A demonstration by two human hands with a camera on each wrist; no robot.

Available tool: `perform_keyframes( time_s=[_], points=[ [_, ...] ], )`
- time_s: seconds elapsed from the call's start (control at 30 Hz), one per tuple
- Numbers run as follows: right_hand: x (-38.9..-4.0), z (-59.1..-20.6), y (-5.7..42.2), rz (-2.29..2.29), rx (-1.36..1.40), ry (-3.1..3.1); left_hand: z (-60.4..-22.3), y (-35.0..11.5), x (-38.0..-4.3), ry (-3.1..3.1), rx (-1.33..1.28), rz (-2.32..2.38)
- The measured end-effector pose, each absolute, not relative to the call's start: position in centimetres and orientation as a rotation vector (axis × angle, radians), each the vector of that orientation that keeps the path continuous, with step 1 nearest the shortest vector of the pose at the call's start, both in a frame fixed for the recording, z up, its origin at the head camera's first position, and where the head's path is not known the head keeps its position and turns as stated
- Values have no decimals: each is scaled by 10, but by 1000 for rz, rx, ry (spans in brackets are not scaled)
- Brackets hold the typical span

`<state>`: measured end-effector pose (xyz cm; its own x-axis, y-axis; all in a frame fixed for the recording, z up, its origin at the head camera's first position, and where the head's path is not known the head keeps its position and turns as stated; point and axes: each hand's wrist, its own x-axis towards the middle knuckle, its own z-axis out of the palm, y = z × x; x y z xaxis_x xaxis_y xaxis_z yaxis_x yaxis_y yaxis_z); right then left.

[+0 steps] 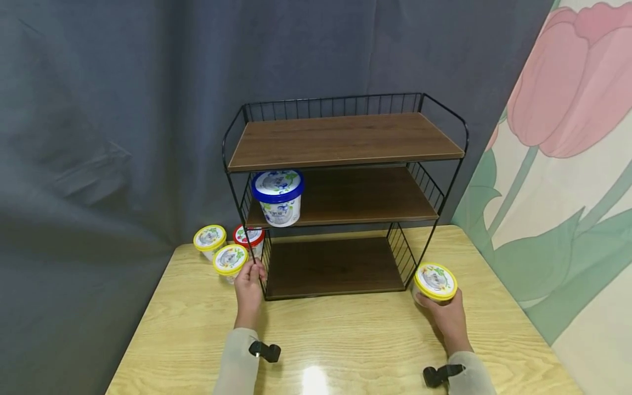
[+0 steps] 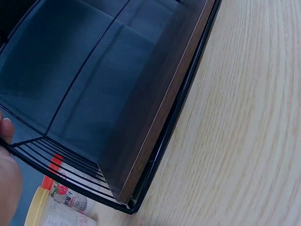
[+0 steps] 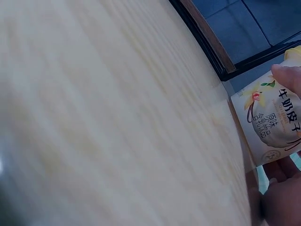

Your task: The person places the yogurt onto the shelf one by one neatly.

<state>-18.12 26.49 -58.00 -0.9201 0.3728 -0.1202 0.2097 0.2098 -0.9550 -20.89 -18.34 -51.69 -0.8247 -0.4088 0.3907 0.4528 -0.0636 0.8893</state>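
Observation:
A black wire rack (image 1: 345, 140) with three dark wooden shelves stands on the table. My left hand (image 1: 250, 280) holds its left front post low down; in the left wrist view fingers (image 2: 6, 129) curl at the wire. Beside the rack's right front corner, my right hand (image 1: 446, 315) grips a yellow-lidded tub (image 1: 435, 281), thumb on one side and fingers on the other. Its white, flower-printed side (image 3: 270, 117) faces the right wrist camera. A larger blue-lidded tub (image 1: 278, 198) sits at the left end of the middle shelf.
Left of the rack stand two more yellow-lidded tubs, one at the back (image 1: 209, 238) and one nearer (image 1: 230, 259), plus a red-lidded tub (image 1: 249, 236) partly behind the post. A dark curtain (image 1: 99, 137) hangs behind the wooden table (image 1: 336, 340). A tulip-painted wall (image 1: 553, 230) borders the right.

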Motion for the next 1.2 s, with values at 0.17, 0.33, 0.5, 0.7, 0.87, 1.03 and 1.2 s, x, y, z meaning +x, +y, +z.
perform_keyframes(
  time_s=[0.17,0.33,0.5,0.7,0.87,1.03,1.2],
  points=[
    [-180,-581,265,1833,-568,-2306,-519,-184,-209,-1656,-35,-1937],
    [-182,-583,263,1840,-602,-2243,-518,-185,-210,-1654,-36,-1941],
    [-177,-580,262,1819,-624,-2228,-517,-184,-208,-1662,-34,-1948],
    [-169,-556,261,1881,-573,-2190,-516,-185,-207,-1681,-28,-1949],
    [-165,-530,260,1861,-461,-2170,-516,-186,-209,-1663,-66,-1935],
    [-158,-503,254,1822,-410,-2193,-517,-186,-210,-1644,-78,-1924],
    [-153,-485,251,1740,-404,-2228,-518,-184,-209,-1667,-37,-1930]
  ],
)
